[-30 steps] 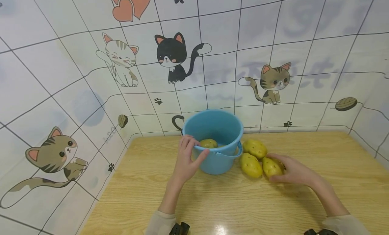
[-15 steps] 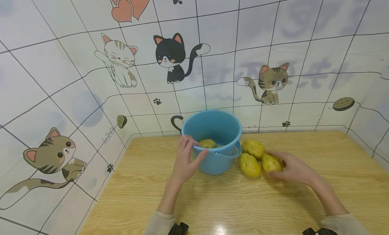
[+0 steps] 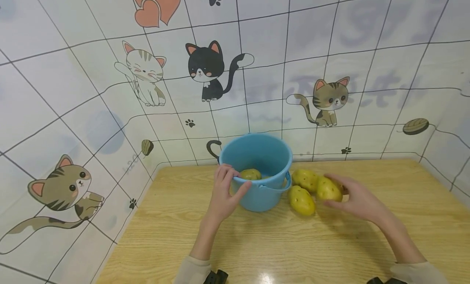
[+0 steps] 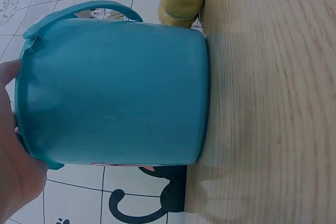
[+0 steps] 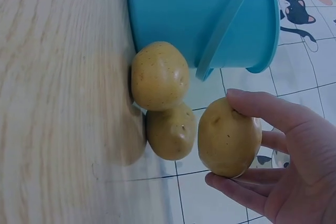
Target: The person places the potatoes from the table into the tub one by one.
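Note:
My left hand (image 3: 223, 194) grips the near left rim of a blue bucket (image 3: 262, 199), thumb outside and fingers over the edge. Inside the bucket lies a potato (image 3: 251, 174). To the right, my right hand (image 3: 356, 200) pinches another potato (image 3: 328, 190) between thumb and fingers. In the right wrist view this held potato (image 5: 229, 139) is raised off the table. Two more sit beside the bucket: a front potato (image 3: 302, 201) and a back potato (image 3: 304, 179). The bucket's handle (image 3: 280, 188) hangs down on its right side.
A light wood table (image 3: 176, 218) bears everything. Its back edge meets a wall (image 3: 264, 88) printed with grid lines and cartoon cats, and the bucket stands near that wall.
My right hand has lifted its potato slightly from the table. The left hand and the bucket stay as they were.

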The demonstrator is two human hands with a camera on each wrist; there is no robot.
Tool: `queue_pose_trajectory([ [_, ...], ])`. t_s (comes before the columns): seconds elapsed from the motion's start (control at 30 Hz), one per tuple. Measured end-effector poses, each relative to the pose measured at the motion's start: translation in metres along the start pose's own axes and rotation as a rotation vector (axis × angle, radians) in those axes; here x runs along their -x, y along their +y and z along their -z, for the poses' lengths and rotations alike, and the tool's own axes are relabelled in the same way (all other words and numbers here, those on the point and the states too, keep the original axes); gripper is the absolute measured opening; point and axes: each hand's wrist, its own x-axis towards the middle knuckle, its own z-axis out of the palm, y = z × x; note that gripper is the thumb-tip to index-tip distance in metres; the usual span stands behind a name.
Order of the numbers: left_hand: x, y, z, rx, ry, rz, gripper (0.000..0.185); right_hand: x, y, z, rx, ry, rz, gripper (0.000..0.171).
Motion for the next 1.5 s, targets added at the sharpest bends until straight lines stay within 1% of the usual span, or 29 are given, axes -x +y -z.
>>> queue_pose_trajectory([
  [0.13, 0.000, 0.000, 0.000, 0.002, 0.004, 0.002, 0.023, -0.001, -0.006, 0.004, 0.012, 0.035, 0.010, 0.081],
  [0.37, 0.001, -0.001, 0.000, 0.002, 0.012, -0.006, 0.024, -0.006, -0.019, 0.009, 0.010, 0.113, 0.063, 0.078],
  [0.43, 0.001, -0.001, 0.000, 0.001, 0.011, -0.006, 0.023, -0.008, -0.024, 0.010, 0.009, 0.127, 0.062, 0.079],
  [0.63, 0.000, 0.001, -0.001, 0.002, 0.006, -0.007, 0.023, -0.014, -0.038, 0.014, 0.020, 0.153, 0.040, 0.082],
  [0.77, 0.000, 0.000, -0.001, 0.009, 0.000, -0.007, 0.021, -0.018, -0.046, 0.017, 0.011, 0.182, 0.052, 0.082],
  [0.97, 0.001, 0.001, -0.001, 0.010, -0.006, 0.011, 0.022, -0.027, -0.057, 0.020, -0.026, 0.213, 0.090, 0.082],
  [1.23, 0.000, 0.002, 0.000, 0.007, -0.003, 0.006, 0.021, -0.037, -0.074, 0.020, -0.033, 0.266, 0.098, 0.082],
  [1.5, 0.000, 0.002, 0.000, 0.007, -0.005, 0.012, 0.021, -0.047, -0.087, 0.018, -0.084, 0.274, 0.097, 0.082],
])
